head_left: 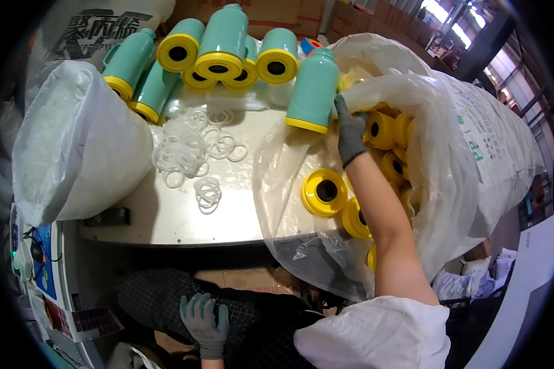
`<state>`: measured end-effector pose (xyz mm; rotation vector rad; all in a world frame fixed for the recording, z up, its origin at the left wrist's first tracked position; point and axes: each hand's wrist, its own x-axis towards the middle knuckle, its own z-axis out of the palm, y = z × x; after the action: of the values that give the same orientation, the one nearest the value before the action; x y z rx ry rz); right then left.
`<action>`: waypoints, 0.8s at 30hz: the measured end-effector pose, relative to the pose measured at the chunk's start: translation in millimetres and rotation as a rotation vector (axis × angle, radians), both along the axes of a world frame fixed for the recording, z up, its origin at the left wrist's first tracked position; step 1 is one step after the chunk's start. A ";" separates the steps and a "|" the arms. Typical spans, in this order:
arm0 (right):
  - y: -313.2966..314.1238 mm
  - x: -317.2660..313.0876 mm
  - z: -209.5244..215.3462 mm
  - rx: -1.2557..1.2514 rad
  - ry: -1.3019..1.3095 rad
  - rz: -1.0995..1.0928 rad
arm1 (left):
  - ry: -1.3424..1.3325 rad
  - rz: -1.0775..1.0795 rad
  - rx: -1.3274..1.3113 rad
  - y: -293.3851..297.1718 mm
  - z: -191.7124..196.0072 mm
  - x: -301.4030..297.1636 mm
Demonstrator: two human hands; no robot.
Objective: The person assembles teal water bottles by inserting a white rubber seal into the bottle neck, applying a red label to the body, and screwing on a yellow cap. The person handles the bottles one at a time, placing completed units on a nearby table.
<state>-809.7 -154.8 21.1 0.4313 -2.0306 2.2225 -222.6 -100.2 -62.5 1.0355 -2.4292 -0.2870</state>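
Arm (385, 221) outstretched, a gloved right hand (351, 128) stands at the side of a green bottle (314, 88) near a plastic bag (438, 126); whether it grips, I cannot tell. The left hand (204, 321) lies loosely spread above dark trousers (157, 301), its forearm (212, 364) cut off. Yellow pieces (381, 130) sit half hidden inside the bag.

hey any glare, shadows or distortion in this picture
Head view: ceiling lights at upper right glare white; shadow darkens the table beside the left white sack; corners go black and edges bend fisheye-style; the green bottle by the right hand looks fairly sharp.
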 end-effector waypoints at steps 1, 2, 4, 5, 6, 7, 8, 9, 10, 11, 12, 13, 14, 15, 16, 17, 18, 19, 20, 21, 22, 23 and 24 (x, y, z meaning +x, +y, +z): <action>2.0 23.4 -9.5 0.010 -0.088 0.077 | 0.007 -0.001 0.006 -0.2 3.4 -0.7; 13.0 40.3 -29.7 0.214 -0.047 -0.014 | 0.004 -0.019 0.013 -1.2 6.1 -3.1; 28.2 60.9 -55.4 0.584 0.304 -0.056 | -0.001 -0.034 0.029 -1.3 7.8 -5.3; 31.5 71.6 -58.6 0.740 0.610 -0.008 | -0.007 -0.035 0.037 -1.8 8.3 -3.6; 27.3 78.0 -59.8 0.881 0.923 0.040 | -0.013 -0.035 0.046 -2.2 8.4 -2.0; 22.8 78.3 -50.9 0.936 1.039 0.016 | -0.013 -0.031 0.045 -3.3 7.1 -1.3; 13.0 73.7 -37.8 0.989 1.154 -0.009 | -0.014 -0.030 0.042 -3.7 4.8 0.0; -0.5 64.6 -28.7 1.040 1.268 -0.034 | -0.016 -0.027 0.040 -3.8 4.0 1.6; -6.3 23.6 -40.3 1.088 1.366 -0.185 | -0.013 -0.060 0.051 -4.8 3.7 -2.9; -18.4 12.0 -34.0 1.104 1.349 -0.183 | -0.020 -0.055 0.056 -5.0 4.7 -2.9; -28.3 4.5 -24.3 1.123 1.333 -0.184 | -0.024 -0.053 0.061 -7.0 5.4 -2.9; -38.3 -2.2 -14.0 1.143 1.319 -0.181 | -0.025 -0.047 0.055 -8.8 5.4 -3.0; -45.9 -7.1 1.8 1.078 1.277 -0.150 | -0.025 -0.038 0.059 -6.9 4.7 -4.3; -52.2 -13.2 19.1 1.014 1.233 -0.119 | -0.025 -0.030 0.062 -5.3 3.9 -5.7; -61.3 -16.5 33.0 0.947 1.181 -0.081 | -0.032 -0.012 0.062 -3.7 3.9 -4.4; -63.1 -27.7 46.9 0.927 1.220 -0.081 | -0.033 -0.015 0.063 -4.9 2.6 -6.4; -69.6 -44.2 56.0 0.889 1.221 -0.072 | -0.033 -0.020 0.064 -6.1 1.6 -8.9; -73.7 -61.4 63.9 0.855 1.218 -0.068 | -0.039 -0.020 0.071 -6.9 1.9 -11.3; -79.8 -76.2 67.7 0.851 1.102 -0.043 | -0.049 -0.018 0.077 -7.8 3.2 -12.6; -86.9 -86.9 63.2 0.958 1.059 -0.048 | -0.057 -0.019 0.082 -8.8 3.5 -14.0; -95.0 -100.4 50.4 1.063 1.014 -0.056 | -0.064 -0.020 0.071 -9.8 1.8 -14.7; -99.7 -100.6 46.2 1.165 0.963 -0.058 | -0.075 -0.017 0.061 -9.7 1.3 -14.7; -94.8 -99.0 38.9 1.323 0.996 -0.038 | -0.085 -0.016 0.050 -11.0 1.2 -15.9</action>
<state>-908.6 -249.6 60.0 1.1856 -2.3326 0.1019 -238.6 -111.2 -61.2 1.0702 -2.5190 -0.3161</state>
